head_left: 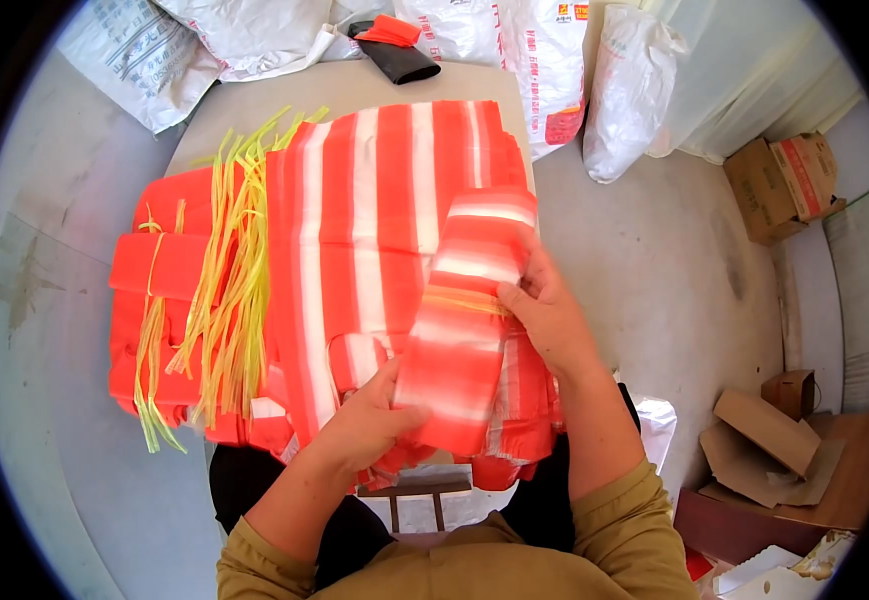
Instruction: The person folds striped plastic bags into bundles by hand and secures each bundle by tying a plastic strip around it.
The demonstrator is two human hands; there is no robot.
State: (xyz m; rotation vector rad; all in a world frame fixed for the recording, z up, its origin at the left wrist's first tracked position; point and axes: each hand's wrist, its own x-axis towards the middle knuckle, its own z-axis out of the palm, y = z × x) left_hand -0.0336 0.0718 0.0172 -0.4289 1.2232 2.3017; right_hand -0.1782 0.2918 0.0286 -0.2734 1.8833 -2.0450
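A folded red-and-white striped bundle (465, 350) is held between my two hands, tilted over a larger stack of striped plastic sheets (340, 200). My right hand (550, 310) grips its right edge, thumb on top beside a thin yellow tie (460, 302) that crosses the bundle. At the lower left edge, my left hand (380, 420) pinches the bundle, with its thumb on the front. Long yellow strips (235, 270) lie just left of the stack. Further left are red folded bundles (170, 265), one with a yellow strip tied on it.
White printed sacks (255, 30) stand behind the table (325, 85). A black roll with a red piece (395, 50) lies on its far edge. Cardboard boxes (780, 185) sit at the right wall, and an opened carton (770, 450) rests at the lower right.
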